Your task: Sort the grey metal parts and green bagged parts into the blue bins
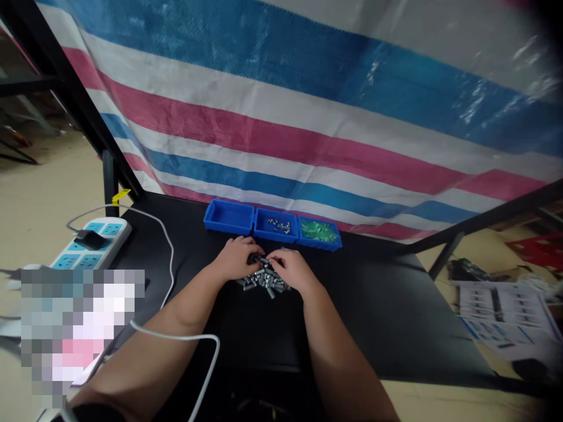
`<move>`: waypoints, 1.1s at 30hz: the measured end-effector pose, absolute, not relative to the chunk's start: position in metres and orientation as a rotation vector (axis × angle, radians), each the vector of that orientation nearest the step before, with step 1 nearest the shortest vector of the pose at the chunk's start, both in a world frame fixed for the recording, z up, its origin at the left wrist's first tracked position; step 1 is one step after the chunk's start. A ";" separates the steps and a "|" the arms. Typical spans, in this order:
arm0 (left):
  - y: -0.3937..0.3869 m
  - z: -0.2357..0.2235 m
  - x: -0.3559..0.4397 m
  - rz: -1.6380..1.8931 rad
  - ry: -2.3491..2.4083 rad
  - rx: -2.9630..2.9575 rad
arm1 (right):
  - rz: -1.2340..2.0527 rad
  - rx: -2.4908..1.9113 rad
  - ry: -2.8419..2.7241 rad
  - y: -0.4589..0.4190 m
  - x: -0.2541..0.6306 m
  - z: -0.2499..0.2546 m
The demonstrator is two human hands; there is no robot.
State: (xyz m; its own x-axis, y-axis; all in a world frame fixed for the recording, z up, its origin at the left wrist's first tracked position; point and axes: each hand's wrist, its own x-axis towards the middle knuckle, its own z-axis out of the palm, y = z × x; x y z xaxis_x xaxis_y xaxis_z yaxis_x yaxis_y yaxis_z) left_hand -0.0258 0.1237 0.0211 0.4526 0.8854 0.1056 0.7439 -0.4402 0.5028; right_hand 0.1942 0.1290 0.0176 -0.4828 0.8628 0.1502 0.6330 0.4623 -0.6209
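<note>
Both my hands rest on a black table (387,316) over a pile of small grey metal parts (264,281). My left hand (237,258) has its fingers curled and pinches a dark small part at the top of the pile. My right hand (292,268) is curled too, its fingertips meeting the left hand's at that part. Just beyond the hands stand three blue bins in a row: the left bin (229,217) looks empty, the middle bin (277,224) holds a few metal parts, the right bin (320,232) holds green pieces.
A white power strip (94,240) with a black plug lies at the table's left corner, and its white cable (176,337) loops across the table near my left forearm. A striped tarp (308,105) hangs behind. Printed papers (501,313) lie at the right.
</note>
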 end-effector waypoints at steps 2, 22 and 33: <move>0.122 0.020 -0.024 0.494 1.397 2.331 | 0.706 -1.228 -2.263 0.127 0.196 0.020; 0.113 0.005 -0.007 0.658 1.625 2.308 | 0.501 -1.430 -2.231 0.120 0.185 0.010; 0.107 0.002 -0.034 1.263 1.579 1.829 | 0.395 -1.100 -1.873 0.112 0.198 0.004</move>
State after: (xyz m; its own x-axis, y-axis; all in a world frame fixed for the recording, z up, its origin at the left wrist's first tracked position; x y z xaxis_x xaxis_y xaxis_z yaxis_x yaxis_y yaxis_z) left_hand -0.0340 0.1072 0.0022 -0.0537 0.9308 0.3616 0.5571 -0.2726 0.7844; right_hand 0.1981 0.1122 0.0039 -0.1986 0.8181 0.5398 0.5301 0.5529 -0.6429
